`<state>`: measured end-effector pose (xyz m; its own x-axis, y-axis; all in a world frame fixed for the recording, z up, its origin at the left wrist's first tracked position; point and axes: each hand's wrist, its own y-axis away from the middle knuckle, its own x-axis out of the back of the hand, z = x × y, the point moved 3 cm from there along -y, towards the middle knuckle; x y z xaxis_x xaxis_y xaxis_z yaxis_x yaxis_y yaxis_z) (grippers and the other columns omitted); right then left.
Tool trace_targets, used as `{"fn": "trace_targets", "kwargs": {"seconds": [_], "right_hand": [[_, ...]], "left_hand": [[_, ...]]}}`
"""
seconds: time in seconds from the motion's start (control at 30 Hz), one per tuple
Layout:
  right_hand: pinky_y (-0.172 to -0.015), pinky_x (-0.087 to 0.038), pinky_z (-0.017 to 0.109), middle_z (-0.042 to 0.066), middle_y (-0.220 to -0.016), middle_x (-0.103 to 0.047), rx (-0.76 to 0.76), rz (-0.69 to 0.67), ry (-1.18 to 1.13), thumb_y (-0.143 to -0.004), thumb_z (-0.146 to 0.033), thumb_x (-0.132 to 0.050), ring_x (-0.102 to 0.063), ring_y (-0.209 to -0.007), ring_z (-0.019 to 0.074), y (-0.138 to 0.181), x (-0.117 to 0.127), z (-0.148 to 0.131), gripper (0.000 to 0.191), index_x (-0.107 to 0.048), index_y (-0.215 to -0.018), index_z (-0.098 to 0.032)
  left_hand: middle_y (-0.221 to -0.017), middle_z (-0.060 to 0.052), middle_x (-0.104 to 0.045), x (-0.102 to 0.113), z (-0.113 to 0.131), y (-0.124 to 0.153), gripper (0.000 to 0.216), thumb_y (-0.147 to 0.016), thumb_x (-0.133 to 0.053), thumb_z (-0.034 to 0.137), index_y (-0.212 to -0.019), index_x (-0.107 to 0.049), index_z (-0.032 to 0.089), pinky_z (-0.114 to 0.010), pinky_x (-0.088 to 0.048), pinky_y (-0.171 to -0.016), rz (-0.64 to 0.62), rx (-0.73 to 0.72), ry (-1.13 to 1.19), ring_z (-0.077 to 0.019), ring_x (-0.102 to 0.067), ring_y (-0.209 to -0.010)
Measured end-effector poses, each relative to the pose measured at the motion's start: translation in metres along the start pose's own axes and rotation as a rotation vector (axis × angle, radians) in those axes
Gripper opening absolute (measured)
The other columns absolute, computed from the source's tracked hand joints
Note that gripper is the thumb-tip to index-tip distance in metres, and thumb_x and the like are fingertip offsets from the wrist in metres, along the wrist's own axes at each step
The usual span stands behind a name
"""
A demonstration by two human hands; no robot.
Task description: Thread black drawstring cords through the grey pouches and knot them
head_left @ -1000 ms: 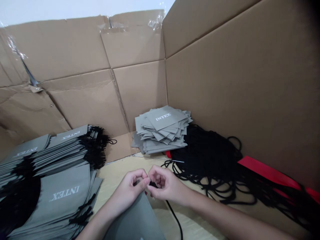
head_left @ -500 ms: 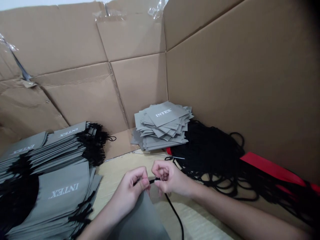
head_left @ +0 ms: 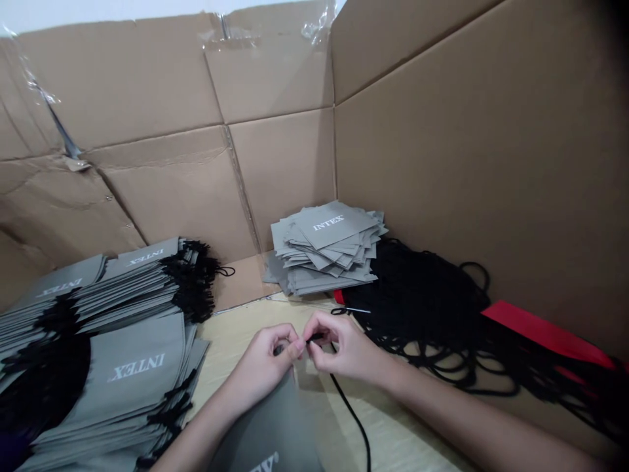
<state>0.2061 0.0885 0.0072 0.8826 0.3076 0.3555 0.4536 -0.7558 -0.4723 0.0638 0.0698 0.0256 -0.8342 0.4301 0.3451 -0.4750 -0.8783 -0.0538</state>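
Pinching a thin black round cord point(head_left: 348, 406) at its tip: right hand point(head_left: 346, 347) has thumb and forefinger closed on it; left hand point(head_left: 260, 370) has fingers curled just beside it (contact cannot be told). The cord runs nearward across a pale wood table point(head_left: 236, 347), right of a grey fabric drawstring bag point(head_left: 265, 436). Left: stacked grey fabric bags point(head_left: 122, 370). Far: loose grey fabric squares point(head_left: 327, 242). Right: tangled black cords point(head_left: 422, 301).
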Motion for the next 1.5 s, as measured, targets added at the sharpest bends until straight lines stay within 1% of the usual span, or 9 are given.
{"fn": "trace_targets", "kwargs": {"seconds": [0.1,0.27,0.5,0.67,0.93,1.13,1.23,1.33,1.5], "right_hand": [[-0.054,-0.044,0.018,-0.003,-0.065,-0.054,0.049,0.029,0.120,-0.063,-0.005,-0.052,-0.051,-0.057,0.0084,-0.001,0.003,-0.003,0.017,-0.054,-0.075,-0.017],[-0.057,-0.047,0.019,-0.002,-0.070,-0.057,0.074,0.004,0.134,-0.067,-0.009,-0.053,-0.054,-0.061,0.0100,-0.001,0.002,-0.009,0.013,-0.055,-0.077,-0.018],[-0.047,-0.038,0.017,-0.004,-0.063,-0.052,0.072,0.004,0.301,-0.061,-0.006,-0.048,-0.048,-0.052,0.0082,0.001,0.000,-0.015,0.019,-0.054,-0.075,-0.018],[-0.049,-0.036,0.019,-0.004,-0.062,-0.050,0.085,-0.002,0.390,-0.060,-0.006,-0.046,-0.045,-0.051,0.0082,0.000,0.004,-0.020,0.020,-0.053,-0.074,-0.018],[-0.046,-0.033,0.018,-0.006,-0.057,-0.042,0.003,-0.039,0.228,-0.060,-0.008,-0.050,-0.037,-0.051,0.0075,-0.004,0.008,-0.018,0.017,-0.052,-0.074,-0.018],[-0.045,-0.031,0.018,-0.006,-0.056,-0.044,-0.076,-0.077,0.198,-0.068,-0.010,-0.052,-0.039,-0.050,0.0072,-0.002,0.003,-0.009,0.018,-0.060,-0.082,-0.016],[-0.051,-0.038,0.019,-0.004,-0.065,-0.049,-0.081,-0.110,0.049,-0.078,-0.018,-0.053,-0.048,-0.057,0.0090,-0.002,0.001,-0.009,0.027,-0.058,-0.104,-0.018],[-0.060,-0.044,0.023,-0.001,-0.074,-0.054,-0.087,-0.099,-0.122,-0.087,-0.027,-0.047,-0.054,-0.065,0.0109,-0.003,0.003,-0.011,0.032,-0.048,-0.119,-0.020],[-0.054,-0.042,0.022,-0.002,-0.068,-0.054,-0.176,-0.002,-0.186,-0.092,-0.043,-0.038,-0.052,-0.056,0.0096,-0.003,0.008,-0.007,0.029,-0.049,-0.105,-0.019]], "left_hand": [[-0.056,0.005,-0.044,0.001,-0.003,-0.002,0.039,-0.077,-0.053,0.053,-0.063,-0.045,0.018,-0.022,-0.031,-0.054,0.059,-0.038,-0.015,-0.0119,-0.044,-0.054],[-0.058,0.005,-0.041,0.001,-0.006,-0.003,0.039,-0.075,-0.055,0.053,-0.062,-0.042,0.018,-0.022,-0.031,-0.056,0.030,-0.044,0.045,-0.0118,-0.042,-0.056],[-0.060,0.005,-0.039,0.001,0.000,-0.001,0.026,-0.079,-0.052,0.037,-0.063,-0.044,0.018,-0.023,-0.029,-0.057,0.015,-0.063,-0.050,-0.0125,-0.039,-0.059],[-0.059,0.004,-0.040,0.005,0.012,0.002,0.020,-0.078,-0.048,0.026,-0.061,-0.041,0.019,-0.024,-0.029,-0.057,0.041,-0.099,-0.145,-0.0135,-0.041,-0.060],[-0.056,0.005,-0.039,0.008,0.033,0.012,0.022,-0.079,-0.047,0.021,-0.059,-0.038,0.019,-0.023,-0.027,-0.055,0.034,-0.138,-0.244,-0.0123,-0.037,-0.058],[-0.058,0.006,-0.037,0.010,0.002,0.002,0.028,-0.079,-0.053,0.042,-0.069,-0.052,0.016,-0.020,-0.030,-0.051,-0.004,0.014,-0.159,-0.0096,-0.033,-0.054],[-0.063,0.004,-0.046,0.012,-0.010,-0.005,0.036,-0.075,-0.056,0.049,-0.079,-0.062,0.014,-0.020,-0.035,-0.048,0.037,0.062,-0.107,-0.0085,-0.033,-0.051],[-0.068,-0.001,-0.054,0.017,-0.009,-0.009,0.040,-0.073,-0.055,0.052,-0.077,-0.064,0.013,-0.022,-0.041,-0.050,0.109,0.048,-0.053,-0.0109,-0.042,-0.055],[-0.061,-0.001,-0.051,0.020,-0.007,-0.009,0.042,-0.069,-0.057,0.053,-0.067,-0.063,0.012,-0.023,-0.042,-0.052,0.107,0.093,-0.033,-0.0127,-0.043,-0.057]]}}
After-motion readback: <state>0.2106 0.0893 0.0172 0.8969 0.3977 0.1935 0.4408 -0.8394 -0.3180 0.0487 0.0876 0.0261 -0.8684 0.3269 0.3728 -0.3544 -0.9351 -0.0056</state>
